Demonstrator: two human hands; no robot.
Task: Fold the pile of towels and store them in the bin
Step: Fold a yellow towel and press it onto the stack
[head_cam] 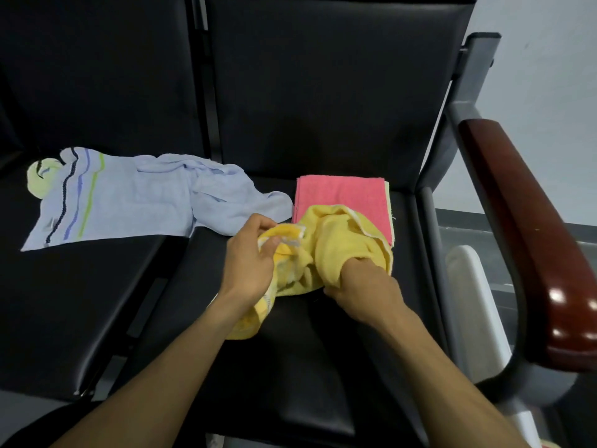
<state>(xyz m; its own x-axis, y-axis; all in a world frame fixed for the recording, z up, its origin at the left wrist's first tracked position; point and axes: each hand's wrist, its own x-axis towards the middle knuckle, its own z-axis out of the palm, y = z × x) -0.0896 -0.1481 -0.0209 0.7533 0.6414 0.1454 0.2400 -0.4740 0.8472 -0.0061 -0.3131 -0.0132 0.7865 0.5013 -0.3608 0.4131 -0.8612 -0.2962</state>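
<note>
1. Black padded seats [80, 305] fill most of the frame, two side by side with tall dark backrests; the left seat is cut off at the left edge.
2. At centre left, a pale blue towel [135, 198] lies unfolded and rumpled across the gap between the seats, with dark, blue and green stripes near its left end. A small light-green cloth [40, 179] peeks out from under its upper left corner, mostly hidden.
3. Just below centre, the left hand [250, 257] grips a bunched edge of the yellow towel [336, 244], fingers curled round the cloth with the thumb pressed on top.
4. The yellow towel is crumpled on the right seat, part of it hanging down behind the left wrist.
5. Right of centre, the right hand [361, 286] holds the towel's other side; its fingers are buried in the folds, so their exact grip cannot be made out.
6. Behind the yellow towel, a folded pink towel [342, 195] lies flat on the right seat, its near edge covered by the yellow one. A thin pale edge shows along its right side.
7. At the right, a glossy reddish-brown armrest [529, 240] sits on a grey metal frame.
8. Below it stands a white object [475, 305], partly hidden and hard to identify.
9. A pale wall fills the upper right corner.
</note>
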